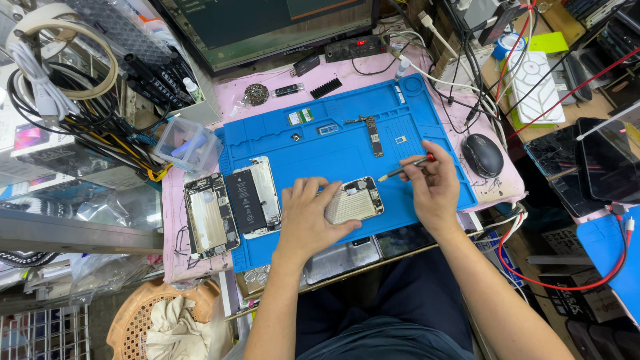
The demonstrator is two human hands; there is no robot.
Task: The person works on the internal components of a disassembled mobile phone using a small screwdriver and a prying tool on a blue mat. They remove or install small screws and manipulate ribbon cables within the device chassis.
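Phone frame (pixel 354 201): lies opened, insides up, on the blue mat (pixel 333 150), near its front edge, between both hands.
Left hand (pixel 308 217): pressed flat on the frame's left end, fingers spread, thumb along the near edge; pins rather than grasps, nothing enclosed.
Right hand (pixel 435 187): closed pen-style on a thin screwdriver (pixel 405 168), red collar by the fingers, tip aimed at the frame's upper right corner, just short of it or barely touching; cannot tell which.
Risk at the tip: could slip off a tiny screw and gouge the board or a ribbon, likely if held at this low slant.
Risk at the pin: only flat pressure holds the frame; a sideways push from the tool could skate it across the mat.
Risk to loose parts: circuit board (pixel 374 135) and small chips (pixel 301 117) lie bare further up the mat; a freed screw could roll among them or off the front edge.
Left of the grip: two more opened phones (pixel 230 203), one showing a black battery, within reach of a stray elbow.
Right of the mat: black mouse (pixel 483 155) and tangled cables (pixel 467 80), apt to snag the right wrist.
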